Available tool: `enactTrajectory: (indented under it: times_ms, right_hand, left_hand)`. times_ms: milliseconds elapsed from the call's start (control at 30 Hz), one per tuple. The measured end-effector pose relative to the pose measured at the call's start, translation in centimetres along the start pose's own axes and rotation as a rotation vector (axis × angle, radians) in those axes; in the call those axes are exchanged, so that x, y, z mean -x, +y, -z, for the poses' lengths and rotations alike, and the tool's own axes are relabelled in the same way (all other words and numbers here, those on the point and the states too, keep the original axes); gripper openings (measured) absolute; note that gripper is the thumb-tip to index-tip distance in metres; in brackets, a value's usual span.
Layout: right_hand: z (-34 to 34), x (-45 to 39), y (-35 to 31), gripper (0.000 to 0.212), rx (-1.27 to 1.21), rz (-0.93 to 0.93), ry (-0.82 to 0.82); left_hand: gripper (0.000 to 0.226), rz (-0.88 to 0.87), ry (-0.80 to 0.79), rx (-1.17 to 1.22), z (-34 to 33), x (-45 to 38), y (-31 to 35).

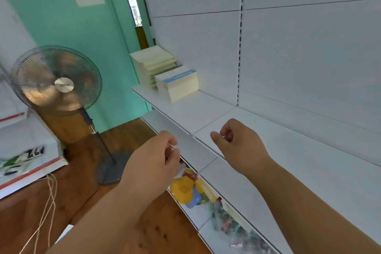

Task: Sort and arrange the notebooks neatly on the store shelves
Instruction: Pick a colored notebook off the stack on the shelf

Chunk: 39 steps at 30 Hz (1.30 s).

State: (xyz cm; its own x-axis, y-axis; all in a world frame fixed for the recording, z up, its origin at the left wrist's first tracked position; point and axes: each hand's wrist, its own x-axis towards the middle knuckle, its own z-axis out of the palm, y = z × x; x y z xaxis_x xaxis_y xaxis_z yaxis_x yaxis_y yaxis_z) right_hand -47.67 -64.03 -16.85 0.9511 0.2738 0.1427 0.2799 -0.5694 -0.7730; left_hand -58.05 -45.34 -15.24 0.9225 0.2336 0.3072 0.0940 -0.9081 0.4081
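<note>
Two stacks of notebooks stand at the far left end of the white shelf. The taller stack has pale cream covers. A shorter stack with a blue band on top sits in front of it. My left hand hovers off the shelf's front edge, fingers curled, holding nothing. My right hand floats over the shelf board, fingers loosely curled and empty. Both hands are well short of the stacks.
A standing fan spins on the wooden floor at left, its base near the shelf unit. The lower shelf holds colourful toys and plastic packets. Another display with a red edge stands at far left; a cord dangles there.
</note>
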Motion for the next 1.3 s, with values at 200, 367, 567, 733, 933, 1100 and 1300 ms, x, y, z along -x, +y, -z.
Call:
enactTrajectory:
  times_ms: [200,367,567,733,933,1100,1300]
  right_hand:
    - [-7.1,-14.2,-1.6,0.031,-0.066,-0.006,-0.054]
    - [-11.4,-26.4,-5.4,0.045,-0.582,-0.279,-0.204]
    - [-16.7,-37.1,-6.1,0.069,-0.488,-0.497,-0.126]
    - [-21.4,-45.2,-6.7,0.084,-0.208,-0.579,0.041]
    - [-23.0,-48.1,-6.3,0.053,0.126,-0.698,0.104]
    - [-22.2,-46.7,-7.8,0.029,0.013,-0.689,0.406]
    - [-22.6,-46.4,-10.4,0.027,-0.349,-0.564,0.608]
  left_hand:
    - [0.005,0.046,0.072,0.026,-0.9,-12.3,-7.5]
    - [0.006,0.091,0.088,0.028,0.6,-21.4,-13.4]
    - [0.01,0.011,0.1,0.063,-0.3,-31.7,-19.6]
    - [0.01,-0.143,-0.019,0.094,-2.7,-41.3,-24.3]
    - [0.007,-0.31,-0.169,0.158,-4.8,-51.3,-28.1]
    - [0.021,-0.372,-0.256,0.188,-6.3,-55.1,-27.9]
    - [0.049,-0.227,-0.307,0.293,-7.0,-57.8,-27.2]
